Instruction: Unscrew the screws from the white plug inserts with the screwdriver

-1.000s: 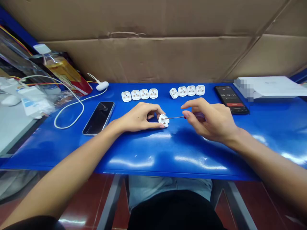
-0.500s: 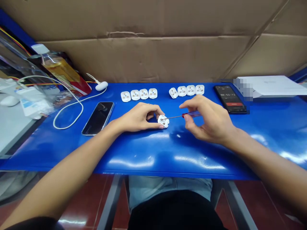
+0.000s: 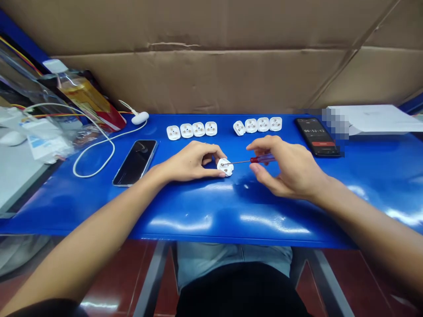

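My left hand [image 3: 194,163] pinches a white plug part [image 3: 228,170] between thumb and fingers, just above the blue table [image 3: 198,202]. Small metal terminals show in the plug part's face. In my right hand [image 3: 287,169] is a screwdriver [image 3: 257,159] with a clear red and purple handle. Its thin shaft points left, and the tip meets a terminal in the plug part. The thumb is a little off the handle, whose back end is hidden in the palm. Similar white plug parts lie behind in a left row [image 3: 198,129] and a right row [image 3: 263,124].
A dark phone [image 3: 135,163] lies left of my left hand. Another phone [image 3: 317,137] with a running timer and a white box [image 3: 380,118] are at the back right. A bottle [image 3: 82,97] and a white cable [image 3: 110,141] are at the left. Cardboard [image 3: 211,79] stands behind.
My right thumb has shifted slightly left and down, away from the screwdriver handle, and more of the handle shows. My left hand and the plug part stay in place.
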`<state>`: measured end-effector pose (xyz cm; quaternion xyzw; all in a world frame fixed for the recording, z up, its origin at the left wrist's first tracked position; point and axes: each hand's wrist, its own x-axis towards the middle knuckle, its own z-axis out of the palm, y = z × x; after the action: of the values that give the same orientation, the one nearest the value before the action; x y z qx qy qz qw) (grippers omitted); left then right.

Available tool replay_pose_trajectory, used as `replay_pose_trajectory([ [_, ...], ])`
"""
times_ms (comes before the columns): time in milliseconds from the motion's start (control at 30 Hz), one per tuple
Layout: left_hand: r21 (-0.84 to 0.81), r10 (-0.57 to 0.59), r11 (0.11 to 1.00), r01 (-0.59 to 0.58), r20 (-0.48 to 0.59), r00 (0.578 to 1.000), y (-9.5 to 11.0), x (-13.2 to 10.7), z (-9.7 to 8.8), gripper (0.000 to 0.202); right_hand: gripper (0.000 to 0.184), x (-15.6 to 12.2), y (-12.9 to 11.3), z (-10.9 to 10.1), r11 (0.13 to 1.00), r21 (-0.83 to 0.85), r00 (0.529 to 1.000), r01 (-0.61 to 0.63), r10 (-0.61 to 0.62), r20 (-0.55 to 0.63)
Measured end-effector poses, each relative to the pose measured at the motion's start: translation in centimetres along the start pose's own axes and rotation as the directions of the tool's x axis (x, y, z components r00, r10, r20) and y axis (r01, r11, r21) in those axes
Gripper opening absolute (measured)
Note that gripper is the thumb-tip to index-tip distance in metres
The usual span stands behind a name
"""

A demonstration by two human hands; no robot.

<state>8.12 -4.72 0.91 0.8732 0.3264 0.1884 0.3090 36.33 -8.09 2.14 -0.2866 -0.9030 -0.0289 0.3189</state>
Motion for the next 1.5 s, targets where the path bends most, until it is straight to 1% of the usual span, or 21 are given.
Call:
replay_pose_trajectory([
  [67,0.004,0.003,1.000,-0.003,-0.003,1.000,-0.03,-0.01,-0.01,0.042,0.021,-0.09,0.14,0.03,0.998,-0.061,0.999,-0.035,0.035,-0.001],
  [100,0.006,0.005,1.000,-0.005,-0.006,1.000,-0.03,-0.01,0.00,0.042,0.018,-0.10,0.18,0.05,0.997,-0.071,0.999,-0.033,0.033,-0.007],
  [167,0.006,0.005,1.000,-0.005,-0.006,1.000,-0.02,0.00,0.02,0.042,0.016,-0.02,0.17,0.08,0.999,-0.040,1.000,0.027,-0.028,-0.008],
  [267,0.001,0.004,1.000,-0.004,-0.007,1.000,-0.01,0.02,0.09,0.041,0.020,0.16,-0.01,0.07,0.992,0.027,0.992,0.123,-0.123,-0.009],
  [333,-0.001,0.001,1.000,-0.001,-0.008,1.000,-0.03,0.01,0.12,0.041,0.020,0.14,-0.09,0.10,0.995,0.036,0.996,0.094,-0.094,-0.006],
  [400,0.002,-0.005,1.000,0.005,-0.007,1.000,-0.05,0.01,0.14,0.042,0.021,-0.01,-0.08,0.19,1.000,-0.005,1.000,0.015,-0.015,-0.005],
  [467,0.004,-0.010,1.000,0.010,-0.008,1.000,-0.05,0.02,0.16,0.042,0.017,-0.15,-0.03,0.29,0.998,-0.058,0.999,-0.026,0.024,-0.030],
  [533,0.001,-0.015,1.000,0.015,-0.012,1.000,0.00,0.04,0.18,0.043,0.013,-0.16,-0.05,0.31,0.998,-0.055,0.999,-0.004,0.001,-0.052],
  [633,-0.002,-0.026,1.000,0.026,-0.014,1.000,0.12,0.06,0.19,0.043,0.024,-0.02,-0.18,0.18,0.998,0.042,0.998,0.042,-0.040,-0.040],
  [700,0.003,-0.028,1.000,0.028,-0.011,1.000,0.18,0.06,0.18,0.043,0.026,0.01,-0.19,0.13,0.998,0.055,0.999,0.011,-0.010,-0.030],
  [800,0.012,-0.019,1.000,0.019,-0.012,1.000,0.20,0.04,0.15,0.042,0.019,-0.11,0.01,0.28,0.999,-0.006,0.997,-0.053,0.052,-0.049],
  [833,0.013,-0.016,1.000,0.017,-0.014,1.000,0.18,0.03,0.15,0.041,0.017,-0.13,0.09,0.37,0.999,-0.015,0.997,-0.049,0.048,-0.057],
  [900,0.014,-0.012,1.000,0.012,-0.014,1.000,0.12,0.03,0.14,0.041,0.016,-0.09,0.20,0.52,1.000,0.003,0.997,0.004,-0.004,-0.073],
  [967,0.022,-0.012,1.000,0.013,-0.013,1.000,0.06,0.03,0.13,0.041,0.021,0.04,0.22,0.61,0.996,0.048,0.994,0.070,-0.065,-0.086],
  [1033,0.028,-0.015,0.999,0.016,-0.008,1.000,0.02,0.04,0.12,0.042,0.025,0.13,0.19,0.61,0.991,0.082,0.991,0.102,-0.094,-0.095],
  [1100,0.026,-0.014,1.000,0.014,-0.008,1.000,0.01,0.03,0.12,0.043,0.025,0.08,0.15,0.60,0.993,0.080,0.993,0.084,-0.077,-0.086],
  [1200,0.023,-0.009,1.000,0.010,-0.011,1.000,0.03,0.03,0.12,0.043,0.014,-0.17,0.12,0.64,1.000,-0.024,0.995,0.005,-0.008,-0.096],
  [1267,0.028,-0.013,1.000,0.014,-0.016,1.000,0.05,0.04,0.13,0.043,0.009,-0.25,0.09,0.67,0.998,-0.059,0.993,-0.014,0.007,-0.122],
  [1400,0.039,-0.020,0.999,0.021,-0.019,1.000,0.06,0.07,0.12,0.043,0.021,-0.05,0.05,0.50,0.997,0.046,0.994,0.067,-0.062,-0.092],
  [1433,0.039,-0.021,0.999,0.022,-0.019,1.000,0.07,0.07,0.12,0.043,0.022,0.00,0.07,0.44,0.996,0.059,0.995,0.073,-0.068,-0.078],
  [1500,0.034,-0.019,0.999,0.020,-0.019,1.000,0.07,0.07,0.12,0.043,0.018,0.04,0.12,0.37,0.998,0.042,0.997,0.041,-0.038,-0.067],
])
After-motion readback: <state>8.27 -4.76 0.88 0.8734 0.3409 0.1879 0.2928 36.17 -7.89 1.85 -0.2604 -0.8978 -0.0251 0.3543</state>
